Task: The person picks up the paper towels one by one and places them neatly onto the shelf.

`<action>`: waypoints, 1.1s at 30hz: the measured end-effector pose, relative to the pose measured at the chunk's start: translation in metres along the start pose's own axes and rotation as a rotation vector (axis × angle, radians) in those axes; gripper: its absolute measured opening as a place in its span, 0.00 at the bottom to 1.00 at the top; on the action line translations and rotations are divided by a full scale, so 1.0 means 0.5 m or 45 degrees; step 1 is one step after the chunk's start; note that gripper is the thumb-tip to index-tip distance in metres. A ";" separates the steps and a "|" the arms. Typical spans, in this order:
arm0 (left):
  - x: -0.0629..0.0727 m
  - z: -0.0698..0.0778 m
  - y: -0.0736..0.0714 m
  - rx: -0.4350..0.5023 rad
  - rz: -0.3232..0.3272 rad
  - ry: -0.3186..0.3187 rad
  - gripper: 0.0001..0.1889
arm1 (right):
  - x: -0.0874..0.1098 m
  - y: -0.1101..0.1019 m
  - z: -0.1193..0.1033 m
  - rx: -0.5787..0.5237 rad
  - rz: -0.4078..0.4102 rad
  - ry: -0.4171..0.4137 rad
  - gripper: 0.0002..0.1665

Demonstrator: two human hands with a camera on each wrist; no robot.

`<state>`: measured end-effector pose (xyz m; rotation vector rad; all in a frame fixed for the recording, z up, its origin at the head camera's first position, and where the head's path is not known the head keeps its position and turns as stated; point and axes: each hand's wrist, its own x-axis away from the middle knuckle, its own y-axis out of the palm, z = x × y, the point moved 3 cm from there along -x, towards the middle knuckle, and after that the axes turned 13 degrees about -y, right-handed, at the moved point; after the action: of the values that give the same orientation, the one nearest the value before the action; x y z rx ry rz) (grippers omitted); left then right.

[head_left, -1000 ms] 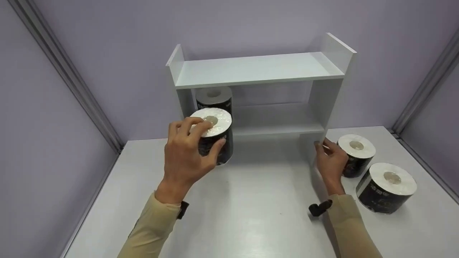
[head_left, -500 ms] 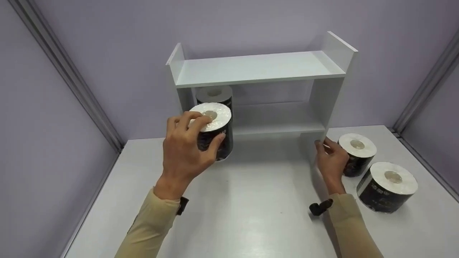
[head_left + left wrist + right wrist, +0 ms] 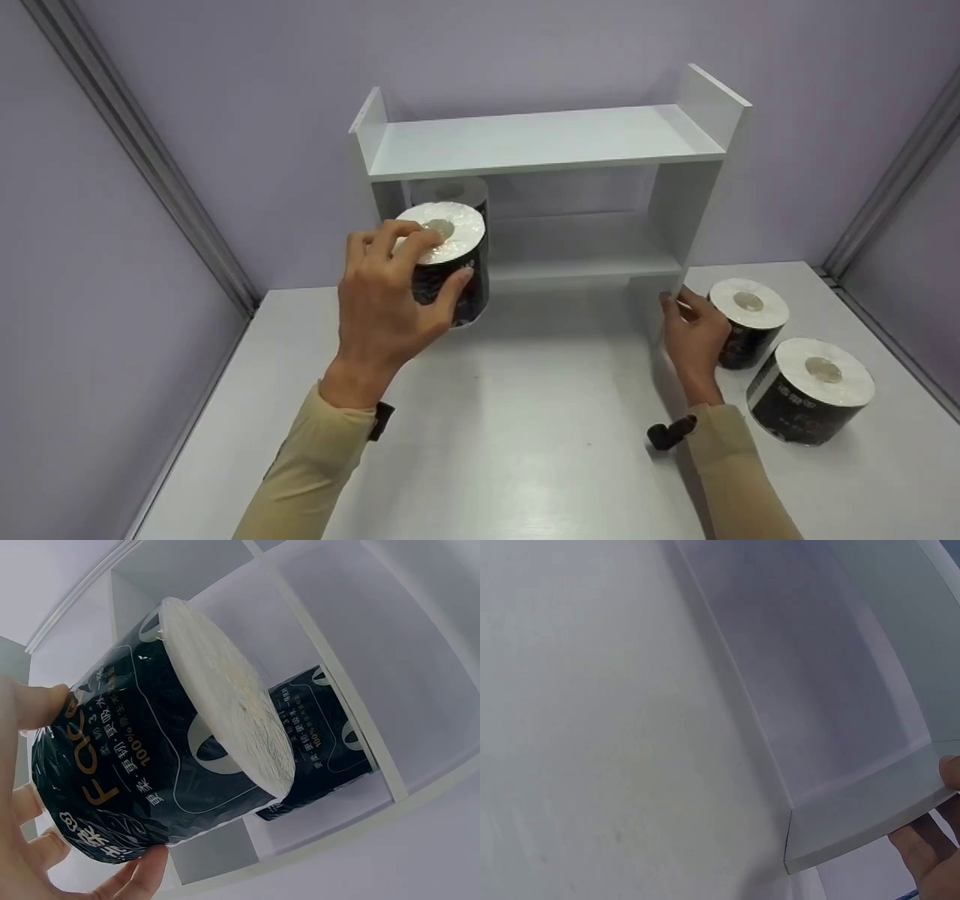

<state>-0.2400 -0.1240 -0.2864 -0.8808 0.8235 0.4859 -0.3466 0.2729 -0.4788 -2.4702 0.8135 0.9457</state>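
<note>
Left arm (image 3: 296, 469) stretched forward and inward, left hand (image 3: 384, 292) the higher, back of it uppermost, fingers bent and thumb opposed in a wide grip; right arm (image 3: 739, 472) also angled inward, right hand (image 3: 694, 337) lower, thumb and fingers pinching.

The person's left grip (image 3: 386, 289) held a paper roll (image 3: 459, 251) in front of a white shelf unit (image 3: 540, 139), thumb on its dark wrapper and fingers over its white top. Behind it, partly hidden, was a second roll (image 3: 456, 189) beneath the unit's top board, at the left end. The right grip (image 3: 694, 334) pinched the front edge of the unit's right side panel (image 3: 684, 202), low down. Just beside that grip a third roll (image 3: 748, 319) stood upright on the white desk (image 3: 525, 442), with a fourth roll (image 3: 810, 390) near it, closer to the camera. Beige sleeves (image 3: 311, 454) covered both forearms
</note>
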 end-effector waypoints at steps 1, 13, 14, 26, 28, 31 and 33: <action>-0.002 0.001 0.000 0.007 0.000 -0.002 0.20 | 0.000 0.000 0.000 0.002 0.003 0.000 0.15; -0.024 0.015 -0.013 0.011 -0.009 -0.008 0.21 | 0.001 -0.005 -0.001 0.027 0.016 -0.023 0.15; -0.025 0.016 -0.014 0.009 -0.012 -0.009 0.21 | 0.001 -0.005 -0.001 0.026 0.020 -0.022 0.15; -0.032 0.021 -0.017 0.005 -0.001 0.007 0.19 | 0.005 -0.003 0.000 0.014 0.004 -0.014 0.15; -0.034 0.022 -0.018 0.006 0.003 0.009 0.19 | 0.005 -0.002 -0.002 0.009 0.004 0.003 0.15; -0.037 0.024 -0.019 0.008 0.002 0.006 0.20 | 0.005 -0.002 -0.006 -0.003 0.004 0.020 0.15; -0.040 0.025 -0.019 0.008 -0.004 -0.004 0.20 | 0.004 -0.002 -0.007 -0.003 0.008 0.024 0.15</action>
<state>-0.2403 -0.1199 -0.2614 -0.8751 0.8206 0.4818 -0.3432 0.2711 -0.4777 -2.4836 0.8271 0.9279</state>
